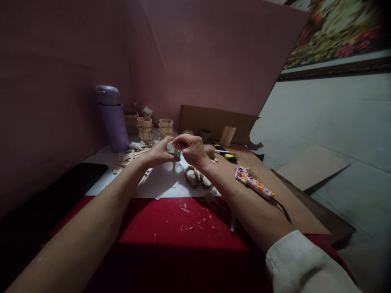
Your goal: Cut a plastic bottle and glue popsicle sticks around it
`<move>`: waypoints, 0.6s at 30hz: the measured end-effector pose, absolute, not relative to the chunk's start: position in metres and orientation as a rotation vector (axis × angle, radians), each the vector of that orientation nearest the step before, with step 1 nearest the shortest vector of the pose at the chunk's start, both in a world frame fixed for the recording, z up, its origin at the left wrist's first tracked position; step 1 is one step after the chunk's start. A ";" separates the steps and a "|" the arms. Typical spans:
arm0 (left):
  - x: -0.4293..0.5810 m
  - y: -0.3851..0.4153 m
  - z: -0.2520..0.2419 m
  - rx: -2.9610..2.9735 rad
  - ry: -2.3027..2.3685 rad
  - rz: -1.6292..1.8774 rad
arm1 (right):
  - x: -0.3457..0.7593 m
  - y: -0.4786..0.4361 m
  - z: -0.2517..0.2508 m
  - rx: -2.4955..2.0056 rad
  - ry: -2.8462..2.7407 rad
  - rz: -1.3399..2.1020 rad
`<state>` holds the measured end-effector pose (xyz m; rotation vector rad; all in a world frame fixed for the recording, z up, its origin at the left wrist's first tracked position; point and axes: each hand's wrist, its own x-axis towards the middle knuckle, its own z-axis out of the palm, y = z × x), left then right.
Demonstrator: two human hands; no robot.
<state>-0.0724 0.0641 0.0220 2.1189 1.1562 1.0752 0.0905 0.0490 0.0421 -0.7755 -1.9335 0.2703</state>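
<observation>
My left hand (159, 154) is closed around a small round thing, pale with a green band (178, 154), largely hidden by the fingers. Against its near side stands a wooden craft stick (174, 164), upright. From above, my right hand (193, 149) pinches at the stick's upper end, its fingertips partly out of sight. Just below that hand, scissors (192, 178) with gold-coloured handles lie on the white paper (161, 185). A twine ball (209, 151) rests beside the right wrist. Loose craft sticks (133, 156) lie by the left forearm.
Stick cups (145, 131) and a purple bottle (114, 122) stand at the back left. To the right, a floral glue gun (254, 183), a black-yellow cutter (225, 153) and bundled sticks (227, 136) sit on cardboard (287, 203). Wood scraps litter the red cloth (171, 224).
</observation>
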 end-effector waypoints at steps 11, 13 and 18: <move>-0.073 0.066 0.020 2.100 1.140 1.081 | 0.089 0.051 0.040 -0.763 -1.935 0.247; -0.073 0.065 0.020 2.110 1.136 1.071 | 0.089 0.052 0.040 -0.751 -1.932 0.251; -0.074 0.064 0.023 2.130 1.153 1.052 | 0.089 0.053 0.038 -0.761 -1.923 0.287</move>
